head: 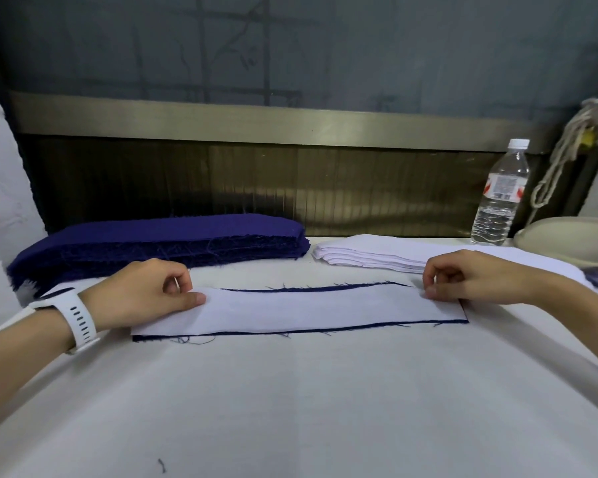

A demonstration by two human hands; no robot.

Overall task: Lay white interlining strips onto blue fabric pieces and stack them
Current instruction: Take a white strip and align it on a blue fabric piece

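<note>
Left hand (pixel 145 291) pinches the white interlining strip (pixel 301 310) under its thumb, fingers curled, the strip lies flat between both thumbs over the blue fabric piece (pixel 325 288), right hand (pixel 463 281) pinches the far corner, so a gentle outward tug should square the edges.

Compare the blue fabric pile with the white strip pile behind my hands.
The blue fabric pile is dark navy with frayed, thready edges; the white strip pile is pale with clean edges. The blue fabric pile stands taller; the white strip pile lies lower and flatter. Both sit side by side at the far edge of the table.
</note>
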